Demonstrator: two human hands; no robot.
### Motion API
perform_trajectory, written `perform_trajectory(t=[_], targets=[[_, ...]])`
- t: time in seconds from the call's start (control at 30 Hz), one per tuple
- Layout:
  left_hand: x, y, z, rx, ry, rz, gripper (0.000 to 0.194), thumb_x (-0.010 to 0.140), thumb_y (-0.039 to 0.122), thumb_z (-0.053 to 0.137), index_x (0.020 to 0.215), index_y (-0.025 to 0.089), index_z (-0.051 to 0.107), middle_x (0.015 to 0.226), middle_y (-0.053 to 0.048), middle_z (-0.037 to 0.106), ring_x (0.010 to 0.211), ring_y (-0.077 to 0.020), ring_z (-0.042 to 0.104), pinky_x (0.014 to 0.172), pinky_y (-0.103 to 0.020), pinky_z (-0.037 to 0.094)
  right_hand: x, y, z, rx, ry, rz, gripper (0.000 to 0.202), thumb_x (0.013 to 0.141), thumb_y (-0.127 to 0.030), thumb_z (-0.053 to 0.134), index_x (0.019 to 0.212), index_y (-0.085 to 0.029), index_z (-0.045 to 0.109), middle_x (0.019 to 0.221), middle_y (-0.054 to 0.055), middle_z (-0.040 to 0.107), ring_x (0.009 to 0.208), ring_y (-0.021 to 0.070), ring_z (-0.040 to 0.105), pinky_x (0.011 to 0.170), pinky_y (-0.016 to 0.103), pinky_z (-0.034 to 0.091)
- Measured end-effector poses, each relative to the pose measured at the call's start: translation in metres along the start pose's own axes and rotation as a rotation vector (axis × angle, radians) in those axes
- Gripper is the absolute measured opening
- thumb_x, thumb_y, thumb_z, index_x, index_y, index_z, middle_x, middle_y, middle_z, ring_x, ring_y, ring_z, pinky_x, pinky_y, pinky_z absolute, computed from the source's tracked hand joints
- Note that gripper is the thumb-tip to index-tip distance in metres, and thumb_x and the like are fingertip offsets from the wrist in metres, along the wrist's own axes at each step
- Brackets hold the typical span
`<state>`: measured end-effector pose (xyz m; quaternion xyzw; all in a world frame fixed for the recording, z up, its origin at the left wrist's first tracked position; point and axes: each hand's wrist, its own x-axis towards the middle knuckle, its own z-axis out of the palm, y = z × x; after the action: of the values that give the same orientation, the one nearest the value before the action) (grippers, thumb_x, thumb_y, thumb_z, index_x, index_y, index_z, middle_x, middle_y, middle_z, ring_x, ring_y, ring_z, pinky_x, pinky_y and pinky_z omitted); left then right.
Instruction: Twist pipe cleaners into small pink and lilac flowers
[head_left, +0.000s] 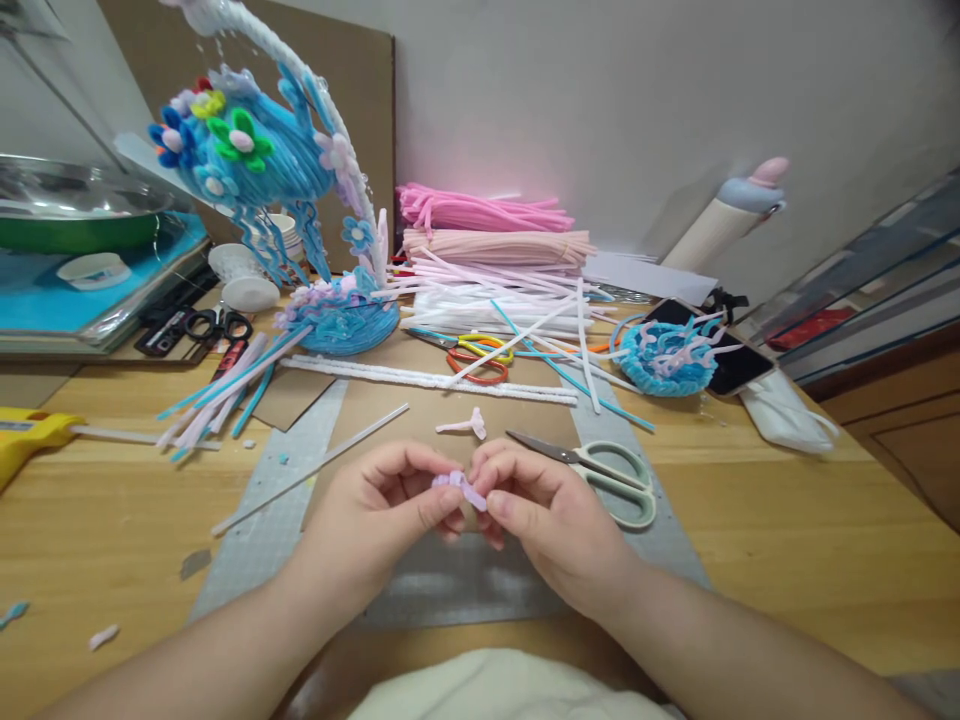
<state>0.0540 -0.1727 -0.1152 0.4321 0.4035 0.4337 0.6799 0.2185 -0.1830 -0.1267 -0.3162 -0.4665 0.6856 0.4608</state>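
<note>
A small lilac fuzzy piece (pixel 470 492) is held between my two hands above the cutting mat. My left hand (pixel 397 510) pinches its left end between thumb and fingers. The fingertips of my right hand (pixel 536 505) close on its right end. Just beyond my fingers, a small pale pink twisted piece (pixel 474 424) lies on brown cardboard (pixel 405 420). Scissors with pale green handles (pixel 626 485) rest right of it, blades partly spread. A thin translucent stick (pixel 315 468) lies to the left of my hands.
Bundles of pink and white fuzzy stems (pixel 495 250) lie at the back. A blue floral sculpture (pixel 262 150) stands back left, a yellow glue gun (pixel 34 435) at the left edge. A blue round piece (pixel 667 358) and a phone (pixel 739 355) are back right.
</note>
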Motion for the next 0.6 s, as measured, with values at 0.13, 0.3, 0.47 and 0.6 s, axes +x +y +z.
perform_trajectory(t=[0.13,0.3,0.47,0.6], targets=[[0.0007,0.0,-0.0016,-0.055,-0.02,-0.036,0.009,0.068,0.017,0.075,0.073,0.015,0.067,0.063,0.001,0.068,0.053,-0.0087,0.061,0.05,-0.018,0.051,0.0008,0.0009,0.0009,-0.124,0.008,-0.093,0.01,0.08,-0.026,0.064,0.076,-0.018,0.061,0.08,0.001,0.047,0.064,0.0101,0.046,0.052,0.022,0.037],[-0.0029,0.0028,-0.0007,0.061,-0.018,0.128,0.01,0.066,0.008,0.074,0.07,0.017,0.07,0.071,0.001,0.067,0.063,-0.0093,0.061,0.058,-0.017,0.052,-0.0031,-0.0004,0.0027,-0.326,0.017,-0.189,0.013,0.086,-0.025,0.055,0.075,-0.018,0.056,0.08,0.002,0.049,0.074,0.0133,0.047,0.065,0.026,0.039],[-0.0038,0.0011,-0.0003,0.129,-0.04,0.168,0.013,0.069,0.008,0.072,0.073,0.021,0.072,0.072,0.001,0.067,0.068,-0.0107,0.062,0.061,-0.019,0.051,-0.0058,-0.002,0.0015,-0.432,-0.003,-0.176,0.014,0.086,-0.022,0.049,0.073,-0.018,0.05,0.08,0.002,0.048,0.074,0.0141,0.046,0.068,0.028,0.037],[-0.0042,0.0017,-0.0023,0.308,-0.069,0.262,0.014,0.07,0.009,0.07,0.076,0.021,0.073,0.077,-0.001,0.065,0.074,-0.0124,0.062,0.065,-0.02,0.05,-0.0021,-0.0057,0.002,-0.361,-0.042,-0.032,0.017,0.083,-0.024,0.051,0.068,-0.018,0.048,0.074,0.001,0.047,0.072,0.0144,0.044,0.067,0.028,0.036]])
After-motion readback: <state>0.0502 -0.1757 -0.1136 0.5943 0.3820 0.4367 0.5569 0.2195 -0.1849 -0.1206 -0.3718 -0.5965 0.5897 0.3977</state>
